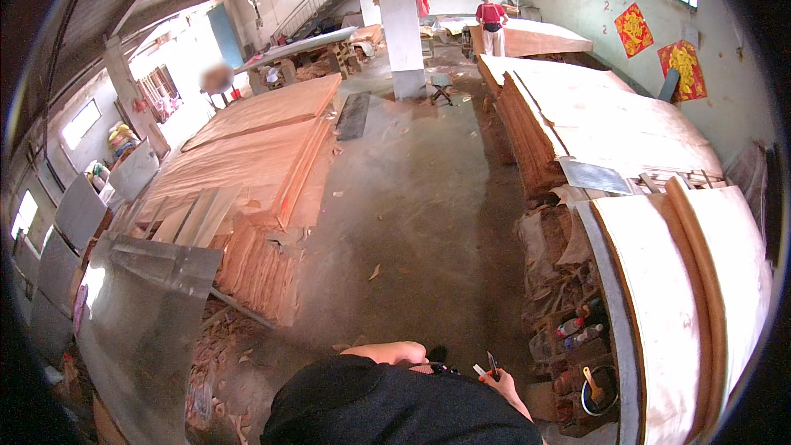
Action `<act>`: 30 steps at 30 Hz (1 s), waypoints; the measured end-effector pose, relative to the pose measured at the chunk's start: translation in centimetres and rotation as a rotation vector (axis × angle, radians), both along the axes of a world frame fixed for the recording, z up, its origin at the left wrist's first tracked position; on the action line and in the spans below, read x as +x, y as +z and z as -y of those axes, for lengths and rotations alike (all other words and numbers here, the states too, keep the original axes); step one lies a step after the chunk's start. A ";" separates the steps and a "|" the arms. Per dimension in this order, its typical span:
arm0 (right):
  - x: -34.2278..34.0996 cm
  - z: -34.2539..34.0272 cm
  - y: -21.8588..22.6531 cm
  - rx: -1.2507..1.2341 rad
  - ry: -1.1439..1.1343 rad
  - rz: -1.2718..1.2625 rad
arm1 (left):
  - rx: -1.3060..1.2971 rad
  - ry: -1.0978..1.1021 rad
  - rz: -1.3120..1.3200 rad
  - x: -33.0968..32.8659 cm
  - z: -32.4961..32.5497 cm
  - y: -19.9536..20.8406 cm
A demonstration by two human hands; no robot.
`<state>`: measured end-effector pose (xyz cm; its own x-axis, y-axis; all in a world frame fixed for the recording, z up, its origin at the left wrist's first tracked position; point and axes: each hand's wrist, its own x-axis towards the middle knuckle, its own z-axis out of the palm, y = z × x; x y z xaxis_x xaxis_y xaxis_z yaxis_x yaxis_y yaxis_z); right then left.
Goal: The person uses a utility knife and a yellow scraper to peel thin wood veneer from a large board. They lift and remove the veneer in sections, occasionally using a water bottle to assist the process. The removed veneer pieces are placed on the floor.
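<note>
At the lower edge, my right hand (499, 382) is closed around a slim dark pointed tool (493, 363). A small white piece (479, 370) sticks out beside it; its kind is too small to tell. My bare left arm (387, 352) is bent in front of my dark shirt (371, 404), and the fingers of my left hand are hidden or too unclear to read. Right of my right hand, a bucket (606, 404) with a wooden-handled brush (592, 384) stands beside the right-hand bench.
Stacks of thin wood sheets (255, 136) line the left side, with more sheets (610, 115) on the right. Bottles (577, 331) sit low beside the right bench. A small stool (442, 89) stands near a white pillar (400, 25). Far back, a person in red (492, 16) stands at another stack.
</note>
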<state>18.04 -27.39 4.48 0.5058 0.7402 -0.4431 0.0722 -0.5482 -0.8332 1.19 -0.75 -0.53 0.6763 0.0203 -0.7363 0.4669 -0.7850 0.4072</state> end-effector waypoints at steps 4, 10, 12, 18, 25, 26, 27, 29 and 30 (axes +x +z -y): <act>-0.1 0.4 0.2 0.023 0.019 0.025 | 0.023 0.001 0.036 -0.4 0.3 -1.5; -1.3 1.6 -0.1 0.024 0.019 0.004 | 0.089 0.042 0.014 -1.1 1.8 0.0; -1.8 2.4 -0.2 0.005 0.003 -0.002 | 0.086 0.078 0.001 -1.5 2.7 0.5; -2.7 4.5 -0.6 0.079 0.116 0.200 | -0.186 0.134 -0.006 -6.4 4.3 -2.8; -1.3 10.5 -0.2 0.019 -0.069 0.052 | 0.066 -0.018 -0.242 -0.9 8.1 0.4; -1.0 10.7 0.9 0.025 -0.103 0.041 | 0.065 -0.058 -0.170 -0.7 6.8 -0.9; -0.4 11.3 1.9 0.029 -0.135 0.033 | 0.057 -0.096 -0.097 -0.2 5.7 -2.6; 0.8 13.6 1.0 0.003 -0.272 -0.029 | 0.104 -0.161 -0.295 6.0 8.6 0.6; 1.6 14.6 -0.3 0.046 -0.335 -0.043 | 0.085 -0.253 -0.190 6.3 6.5 -4.4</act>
<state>19.61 -42.02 4.14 0.7060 0.5556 -0.4391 -0.1414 -0.4969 -0.8562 7.52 -7.28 -4.97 0.5185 -0.0638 -0.8527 0.3140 -0.9133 0.2593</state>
